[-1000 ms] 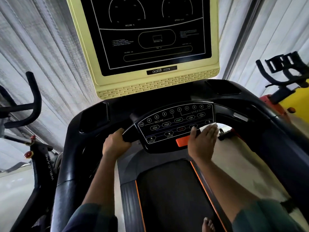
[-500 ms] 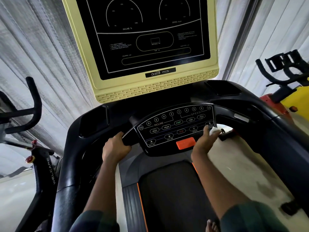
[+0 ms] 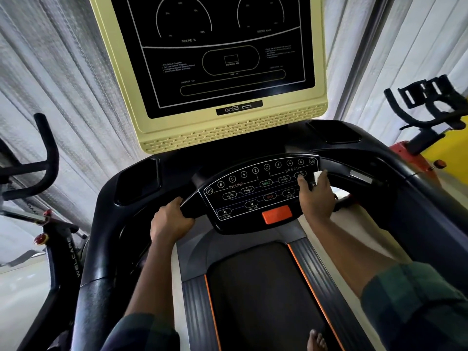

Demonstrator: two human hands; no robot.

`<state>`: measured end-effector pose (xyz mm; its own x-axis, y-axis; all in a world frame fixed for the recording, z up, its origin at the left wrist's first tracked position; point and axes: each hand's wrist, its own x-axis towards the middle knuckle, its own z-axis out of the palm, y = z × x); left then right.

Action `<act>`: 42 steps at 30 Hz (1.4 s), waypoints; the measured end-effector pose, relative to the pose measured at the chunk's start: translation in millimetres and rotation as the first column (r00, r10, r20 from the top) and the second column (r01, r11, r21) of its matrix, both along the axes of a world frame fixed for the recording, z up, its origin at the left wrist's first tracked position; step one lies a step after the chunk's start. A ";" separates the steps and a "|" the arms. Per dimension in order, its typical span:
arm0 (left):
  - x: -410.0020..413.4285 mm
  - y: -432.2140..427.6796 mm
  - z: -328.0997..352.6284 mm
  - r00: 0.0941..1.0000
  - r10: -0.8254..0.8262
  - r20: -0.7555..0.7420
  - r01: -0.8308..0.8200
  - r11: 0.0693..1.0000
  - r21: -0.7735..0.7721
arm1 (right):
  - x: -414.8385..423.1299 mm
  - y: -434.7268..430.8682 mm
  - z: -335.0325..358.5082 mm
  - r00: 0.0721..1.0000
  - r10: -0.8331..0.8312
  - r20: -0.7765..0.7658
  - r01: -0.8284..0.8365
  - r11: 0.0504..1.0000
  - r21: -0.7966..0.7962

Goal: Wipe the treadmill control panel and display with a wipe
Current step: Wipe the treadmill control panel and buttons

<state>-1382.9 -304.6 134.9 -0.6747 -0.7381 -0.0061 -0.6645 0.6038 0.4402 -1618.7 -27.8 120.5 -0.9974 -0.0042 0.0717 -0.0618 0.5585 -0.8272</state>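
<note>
Far left of the control panel point(image 3: 253, 193), a black exercise bike point(image 3: 48, 158) stands against the pale curtain point(image 3: 83, 97), well apart from the treadmill. Just left of the panel, a recessed pocket point(image 3: 138, 181) is sunk into the black console; its inside is dark and whatever it may hold cannot be made out. Below that pocket, the left hand point(image 3: 169, 220) is clamped on the grip bar point(image 3: 188, 205) that runs into the panel's left edge, fingers curled over the top and the forearm coming straight up from below.

Above the panel rises the display point(image 3: 222, 54), a black screen in a pale yellow frame. Nothing covers its face. An orange button point(image 3: 276, 214) sits at the panel's lower edge, and below it lies the running belt point(image 3: 263, 295), with a bare foot point(image 3: 316, 340) at the bottom.

On the panel's right end, the right hand point(image 3: 316, 196) lies palm down, fingers stretched out and close together, pressing the wipe point(image 3: 319, 175) onto the surface. Only a white strip of wipe shows past the fingertips. The hand hides the buttons beneath it.

Up and right of the panel is a second pocket point(image 3: 334, 131), also too dark to read. Far right stands another bike point(image 3: 428, 102).
</note>
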 end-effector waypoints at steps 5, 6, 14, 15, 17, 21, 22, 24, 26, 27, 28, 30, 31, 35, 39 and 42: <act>-2.5 -2.4 -3.7 1.000 0.011 -0.001 -0.011 1.000 -0.013 | 52.6 -2.5 -13.4 0.997 -0.057 0.053 0.068 0.971 -0.231; -3.0 -2.5 -4.1 1.000 0.013 0.002 -0.013 1.000 -0.019 | 67.0 -9.1 -14.2 0.992 -0.070 0.108 0.099 0.950 -0.295; -1.9 -3.7 -7.2 1.000 0.013 0.016 -0.012 1.000 -0.020 | 167.3 -54.5 -29.2 0.937 0.123 0.327 0.081 0.833 -0.547; -0.9 -4.1 -6.9 1.000 0.009 0.014 -0.009 1.000 -0.015 | 163.3 -53.7 -27.9 0.941 0.110 0.321 0.101 0.812 -0.574; 0.3 -4.2 -5.9 1.000 0.002 0.013 -0.002 1.000 -0.009 | 144.1 -50.1 -22.0 0.950 0.055 0.308 0.155 0.773 -0.616; -0.8 -3.7 -4.3 1.000 -0.006 0.011 0.006 1.000 -0.018 | 124.6 -53.4 -8.4 0.919 -0.051 0.392 0.304 0.724 -0.620; -0.3 -4.2 -3.8 1.000 -0.004 0.011 0.004 1.000 -0.014 | 132.6 -59.0 -5.8 0.914 -0.046 0.404 0.321 0.693 -0.646; -0.2 -5.0 -4.3 1.000 -0.010 0.020 0.010 1.000 -0.010 | 158.0 -71.7 -4.9 0.904 -0.049 0.424 0.345 0.670 -0.657; 0.1 -5.7 -4.5 1.000 -0.019 0.023 0.019 1.000 0.001 | 182.9 -84.9 -2.7 0.880 -0.076 0.468 0.363 0.744 -0.561; 1.0 -6.3 -4.0 0.999 -0.024 0.021 0.024 1.000 0.010 | 191.2 -91.9 0.7 0.864 -0.111 0.491 0.376 0.790 -0.484; 1.5 -6.6 -3.3 0.999 -0.030 0.019 0.030 0.999 0.019 | 194.9 -97.8 5.7 0.850 -0.146 0.506 0.386 0.826 -0.410; 2.3 -7.5 -2.4 0.999 -0.042 0.018 0.041 0.998 0.040 | 195.0 -107.0 15.7 0.833 -0.151 0.533 0.356 0.883 -0.306; 2.5 -7.8 -2.2 0.999 -0.049 0.015 0.048 0.997 0.057 | 194.7 -110.4 19.6 0.826 -0.124 0.550 0.318 0.908 -0.273; 6.8 -9.8 4.2 0.996 -0.095 0.002 0.093 0.982 0.165 | 205.6 -120.3 22.6 0.828 -0.027 0.560 0.197 0.949 -0.246; 9.6 -15.4 5.5 0.987 -0.130 -0.099 0.156 0.929 0.336 | 207.3 -119.5 22.5 0.832 0.011 0.555 0.166 0.949 -0.267; 9.2 -14.7 6.4 0.976 -0.081 -0.203 0.165 0.882 0.442 | 201.7 -114.2 35.7 0.893 0.010 0.449 0.129 0.952 -0.278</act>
<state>-1373.7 -319.3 141.3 -0.7811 -0.5933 -0.1947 -0.4858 0.3815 0.7864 -1417.1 -142.1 156.2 -0.9226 0.0083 -0.3858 0.3727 0.2775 -0.8855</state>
